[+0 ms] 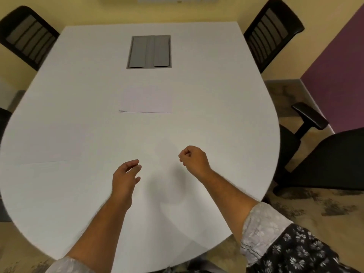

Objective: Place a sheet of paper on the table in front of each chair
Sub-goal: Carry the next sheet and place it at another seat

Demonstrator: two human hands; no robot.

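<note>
White table [78, 115], left hand [125, 175] fingers loosely curled, right hand [194, 158] fisted, empty.

We are viewing the scene through a single wide-angle camera worn on the person's head, so no second view is sharing the field. We are looking forward and steeply down from the near, rounded end of the tabletop [197, 79], along its length toward the far wall [88, 10]. We are standing close: both forearms are entering from the lower edge. The lens is bowing the tabletop's sides outward, and chairs [272, 32] are framing the margins.
</note>
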